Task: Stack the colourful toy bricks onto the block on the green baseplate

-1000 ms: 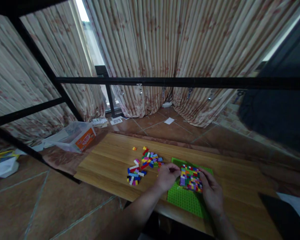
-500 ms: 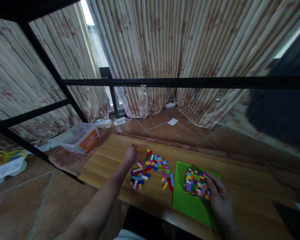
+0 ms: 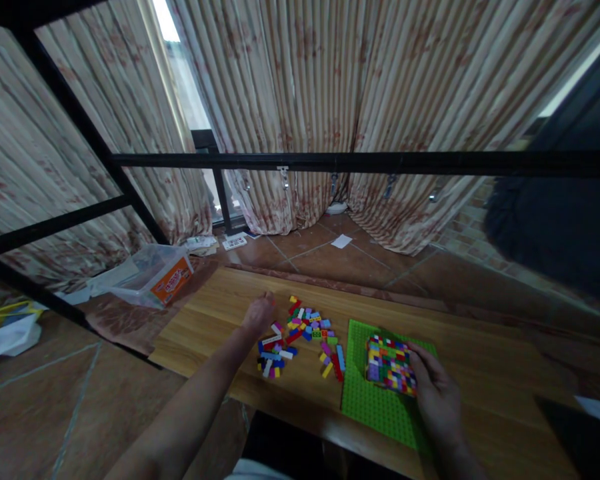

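Over the wooden table, left of the loose bricks, my left hand [image 3: 258, 314] is closed, its fingertips pinched on a small orange-red toy brick that is mostly hidden. Multicoloured loose building bricks [image 3: 307, 325] lie scattered just to its right, with a long blue brick [image 3: 341, 358] near the baseplate. My right hand [image 3: 436, 383] grips the right edge of a block of many coloured bricks [image 3: 391, 363], thumb on top. Beneath that block is a green studded baseplate [image 3: 375, 415]; whether the two touch I cannot tell.
The wooden table [image 3: 205, 307] has a black rail [image 3: 300, 162] beyond it. On the floor to the left stand a clear plastic bin [image 3: 145, 273] with an orange label and a white tub [image 3: 10, 340]. A dark object [image 3: 575, 427] lies at the right.
The camera view has shifted slightly. My left hand has turned a little at the same spot, covering more of the small brick. My right hand keeps its grip on the brick block.
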The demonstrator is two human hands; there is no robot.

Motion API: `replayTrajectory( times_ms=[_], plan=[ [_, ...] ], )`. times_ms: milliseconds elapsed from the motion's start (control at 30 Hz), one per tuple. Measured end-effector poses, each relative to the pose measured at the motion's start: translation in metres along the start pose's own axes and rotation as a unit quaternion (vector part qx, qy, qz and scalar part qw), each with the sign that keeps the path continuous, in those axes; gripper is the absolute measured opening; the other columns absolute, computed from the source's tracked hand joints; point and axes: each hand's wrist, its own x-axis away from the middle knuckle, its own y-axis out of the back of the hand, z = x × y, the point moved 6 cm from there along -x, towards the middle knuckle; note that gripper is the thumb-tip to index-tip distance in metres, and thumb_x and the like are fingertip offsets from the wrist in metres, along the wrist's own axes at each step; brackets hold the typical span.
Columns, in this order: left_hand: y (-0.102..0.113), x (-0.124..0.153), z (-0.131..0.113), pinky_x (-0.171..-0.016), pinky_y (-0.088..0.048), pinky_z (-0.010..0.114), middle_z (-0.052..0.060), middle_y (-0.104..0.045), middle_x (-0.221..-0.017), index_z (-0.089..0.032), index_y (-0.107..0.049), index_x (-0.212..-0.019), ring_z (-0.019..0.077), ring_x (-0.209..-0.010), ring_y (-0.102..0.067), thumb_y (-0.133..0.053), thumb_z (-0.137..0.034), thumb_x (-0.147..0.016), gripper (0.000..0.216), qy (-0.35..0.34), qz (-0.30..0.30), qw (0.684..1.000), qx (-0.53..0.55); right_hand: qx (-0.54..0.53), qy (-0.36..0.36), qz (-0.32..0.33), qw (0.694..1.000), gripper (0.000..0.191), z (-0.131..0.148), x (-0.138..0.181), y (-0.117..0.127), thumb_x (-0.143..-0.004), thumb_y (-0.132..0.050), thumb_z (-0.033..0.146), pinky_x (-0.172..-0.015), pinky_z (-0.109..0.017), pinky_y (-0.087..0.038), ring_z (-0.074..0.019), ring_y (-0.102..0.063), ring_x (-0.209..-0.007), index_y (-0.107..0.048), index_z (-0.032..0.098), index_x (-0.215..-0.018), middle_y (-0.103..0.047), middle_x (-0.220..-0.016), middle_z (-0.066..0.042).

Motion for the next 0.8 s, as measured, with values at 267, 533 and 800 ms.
replayTrajectory(
  times_ms=[267, 533, 800],
  plan=[
    [0.023, 0.023, -0.025, -0.072, -0.045, 0.023, 0.002, -0.065, -0.079, -0.015, -0.062, -0.089, 0.0144, -0.077, -0.061, -0.046, -0.018, -0.086, 0.017, -0.026, -0.046, 0.993, 0.103, -0.015, 0.004, 0.004, 1.0, 0.043, -0.003, -0.001, -0.001, -0.077, -0.058, 0.051, -0.074, -0.035, -0.052, -0.0235, -0.065, -0.087, -0.069, 0.02, -0.105, -0.07, -0.1, -0.007],
    [-0.004, 0.086, -0.078, -0.064, -0.041, 0.02, -0.001, -0.061, -0.073, -0.019, -0.061, -0.082, 0.0125, -0.07, -0.056, -0.044, -0.024, -0.085, 0.018, -0.117, -0.03, 0.961, 0.249, -0.04, 0.003, 0.004, 0.999, 0.042, 0.001, -0.001, -0.003, -0.077, -0.059, 0.05, -0.073, -0.035, -0.052, -0.0225, -0.065, -0.084, -0.068, 0.019, -0.103, -0.071, -0.098, -0.007],
    [-0.022, 0.099, -0.095, -0.06, -0.037, 0.021, -0.002, -0.057, -0.061, -0.018, -0.058, -0.064, 0.0121, -0.062, -0.052, -0.048, -0.02, -0.079, 0.018, -0.076, -0.022, 0.942, 0.327, -0.038, 0.015, 0.005, 0.999, 0.041, 0.0, -0.002, -0.003, -0.077, -0.059, 0.05, -0.078, -0.036, -0.051, -0.0229, -0.064, -0.088, -0.069, 0.019, -0.102, -0.07, -0.1, -0.007]
  ],
)
